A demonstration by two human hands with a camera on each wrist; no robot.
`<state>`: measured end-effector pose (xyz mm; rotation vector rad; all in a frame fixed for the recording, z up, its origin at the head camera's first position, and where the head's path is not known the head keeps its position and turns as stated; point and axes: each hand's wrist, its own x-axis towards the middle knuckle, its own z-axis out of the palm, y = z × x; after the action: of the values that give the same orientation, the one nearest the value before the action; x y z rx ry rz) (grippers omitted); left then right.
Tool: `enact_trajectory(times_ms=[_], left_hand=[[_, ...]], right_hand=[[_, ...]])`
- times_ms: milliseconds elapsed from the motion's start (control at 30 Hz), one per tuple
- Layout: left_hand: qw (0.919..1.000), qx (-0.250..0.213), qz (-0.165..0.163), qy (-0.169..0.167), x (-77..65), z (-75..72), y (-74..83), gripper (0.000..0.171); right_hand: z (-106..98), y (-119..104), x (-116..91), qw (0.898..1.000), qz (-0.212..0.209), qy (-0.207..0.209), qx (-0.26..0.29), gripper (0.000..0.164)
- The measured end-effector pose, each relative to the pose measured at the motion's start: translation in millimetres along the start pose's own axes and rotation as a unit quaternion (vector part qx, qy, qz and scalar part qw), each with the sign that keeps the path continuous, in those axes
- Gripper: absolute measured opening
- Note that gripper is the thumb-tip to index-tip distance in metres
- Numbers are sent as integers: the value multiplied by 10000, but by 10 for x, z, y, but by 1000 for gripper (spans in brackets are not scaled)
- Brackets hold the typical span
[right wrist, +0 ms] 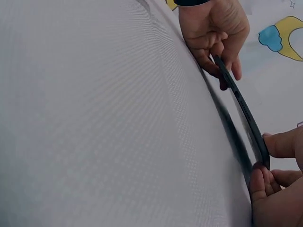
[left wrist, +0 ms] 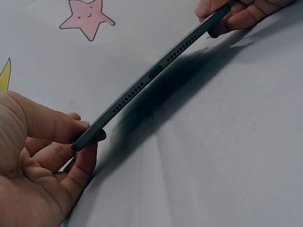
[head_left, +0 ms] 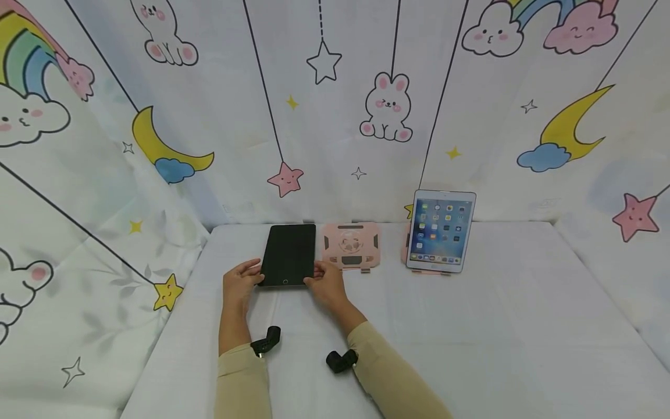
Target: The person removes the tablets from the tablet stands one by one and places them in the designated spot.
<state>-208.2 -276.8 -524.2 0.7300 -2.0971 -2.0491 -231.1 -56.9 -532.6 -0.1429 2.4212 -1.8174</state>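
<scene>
Both hands hold a black tablet [head_left: 289, 256] by its two near corners, its dark screen facing up and its home button at the near edge. My left hand [head_left: 243, 285] pinches the left corner, thumb on top and fingers underneath. At the right corner my right hand [head_left: 328, 286] pinches the same way. In the left wrist view the tablet's bottom edge [left wrist: 154, 73] shows a charging port between two rows of speaker holes. A shadow lies on the cloth below that edge, with a gap between them.
Right of the tablet a pink tablet case [head_left: 351, 245] stands at the table's back edge. Farther right, a white tablet [head_left: 441, 231] with a lit screen of app icons leans on another pink case [head_left: 405, 244]. Behind the white-covered table [head_left: 471, 349] hangs a cartoon-printed cloth [head_left: 335, 145].
</scene>
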Motion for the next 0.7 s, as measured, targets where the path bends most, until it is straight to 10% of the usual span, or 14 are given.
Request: enact_trajectory(times_ms=[700], left_hand=[[9973,711,103,122,-17,53,9,52]], right_hand=[[34,-13,51,9981,275,147,-526,52]])
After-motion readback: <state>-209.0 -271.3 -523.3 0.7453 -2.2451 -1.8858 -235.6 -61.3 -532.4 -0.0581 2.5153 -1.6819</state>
